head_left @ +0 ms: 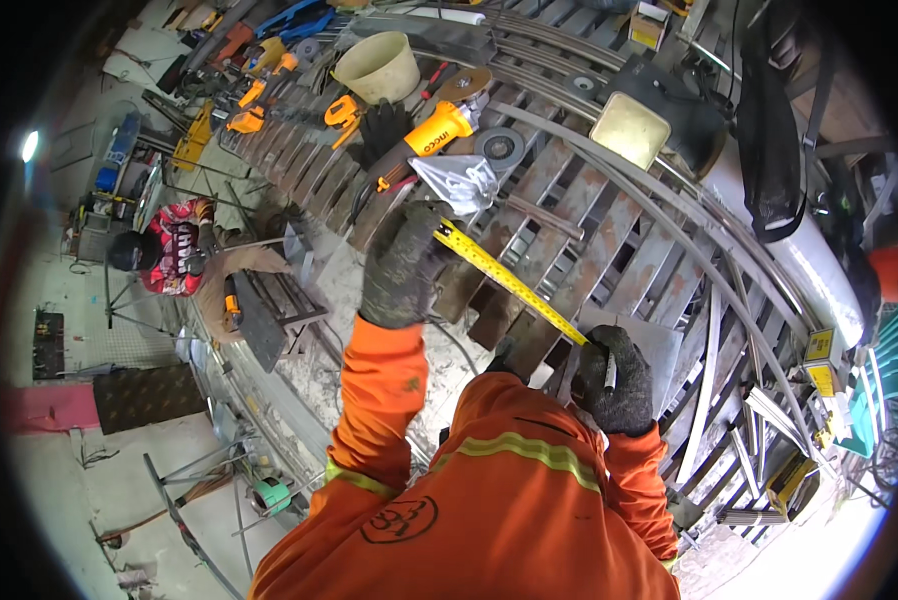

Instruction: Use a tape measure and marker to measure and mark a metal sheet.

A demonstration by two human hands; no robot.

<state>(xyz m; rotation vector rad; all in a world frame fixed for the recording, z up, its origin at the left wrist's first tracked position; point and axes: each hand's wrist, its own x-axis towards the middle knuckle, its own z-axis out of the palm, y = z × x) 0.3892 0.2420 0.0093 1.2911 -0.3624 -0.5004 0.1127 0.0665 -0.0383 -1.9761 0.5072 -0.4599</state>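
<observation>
A yellow tape measure [514,287] is stretched at a slant between my two gloved hands, above a slatted metal workbench. Its upper left end is gripped in my left hand [401,265], closed in a dark patterned glove. At the lower right end my right hand [614,385] is closed around the tape; the case, if it is there, is hidden by the glove. A short white and black pen-like stick [610,372] also shows in the right fingers. Under the right hand lies a flat grey metal plate [659,345]. Both arms wear orange sleeves.
Beyond my left hand lie a yellow angle grinder [439,130], a crumpled clear plastic bag [459,182], a grinding disc [499,148] and a beige bucket [378,68]. Curved metal bars [669,205] cross the bench. A person in red [177,248] works at the left.
</observation>
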